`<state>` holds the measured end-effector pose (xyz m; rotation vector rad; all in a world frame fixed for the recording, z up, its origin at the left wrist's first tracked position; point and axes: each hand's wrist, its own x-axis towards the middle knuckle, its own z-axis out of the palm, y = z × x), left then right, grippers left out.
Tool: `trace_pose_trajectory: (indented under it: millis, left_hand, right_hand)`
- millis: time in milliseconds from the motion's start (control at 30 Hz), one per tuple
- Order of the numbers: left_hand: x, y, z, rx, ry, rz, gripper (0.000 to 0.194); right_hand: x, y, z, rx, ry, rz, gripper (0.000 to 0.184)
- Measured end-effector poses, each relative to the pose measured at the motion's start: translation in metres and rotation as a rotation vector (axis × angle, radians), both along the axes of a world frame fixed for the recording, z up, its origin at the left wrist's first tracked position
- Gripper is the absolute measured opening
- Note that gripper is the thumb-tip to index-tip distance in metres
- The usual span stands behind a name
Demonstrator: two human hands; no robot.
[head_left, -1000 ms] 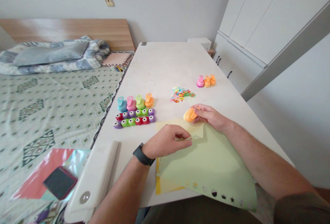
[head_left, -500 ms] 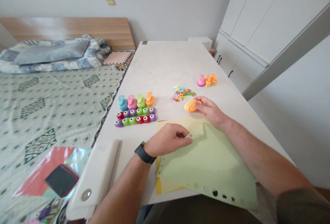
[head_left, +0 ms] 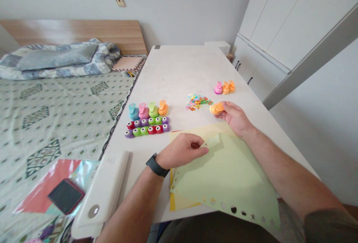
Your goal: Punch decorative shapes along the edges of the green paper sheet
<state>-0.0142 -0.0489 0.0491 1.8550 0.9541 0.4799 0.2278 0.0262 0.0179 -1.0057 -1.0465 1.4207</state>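
My right hand [head_left: 237,118] grips an orange craft punch [head_left: 218,108], lifted over the table just right of a pile of colourful paper cutouts [head_left: 198,102]. My left hand [head_left: 187,149] pinches the far edge of a pale green sheet of paper [head_left: 229,175], where a small punched hole shows beside the fingertips. Shaped holes, among them a flower, a heart and a star, run along the sheet's near edge. Beneath it lie yellow sheets [head_left: 179,202], partly covered.
On the white table [head_left: 181,64], larger craft punches [head_left: 144,110] and rows of small ones [head_left: 148,129] stand to the left. Three more punches [head_left: 225,87] sit at the back right. A white laminator-like device [head_left: 103,194] lies front left. A dark phone-like slab [head_left: 66,196] rests on the bed.
My right hand has moved a little to the right with the punch, which has turned in the fingers. My left hand and the green sheet's far edge have shifted slightly left.
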Motion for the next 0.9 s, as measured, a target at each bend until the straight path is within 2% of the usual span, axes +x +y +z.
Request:
trace_pose_trajectory:
  millis: [267, 433, 600, 733, 900]
  left_hand:
    - [-0.003, 0.003, -0.002, 0.033, 0.008, -0.004, 0.036]
    - [-0.004, 0.003, -0.004, 0.002, 0.013, 0.002, 0.037]
    - [-0.005, 0.004, -0.003, 0.02, 0.029, 0.009, 0.038]
    - [-0.006, 0.004, -0.004, 0.035, 0.033, 0.016, 0.038]
    - [-0.007, 0.003, -0.004, 0.036, 0.025, 0.04, 0.037]
  right_hand:
    - [0.007, 0.007, -0.007, -0.01, -0.009, -0.076, 0.034]
    - [0.011, 0.011, -0.008, 0.006, -0.03, -0.113, 0.034]
    - [0.018, 0.017, -0.011, 0.036, -0.123, -0.163, 0.039]
    - [0.033, 0.029, -0.015, 0.03, -0.21, -0.3, 0.048]
    - [0.066, 0.055, -0.013, 0.016, -0.313, -0.35, 0.044]
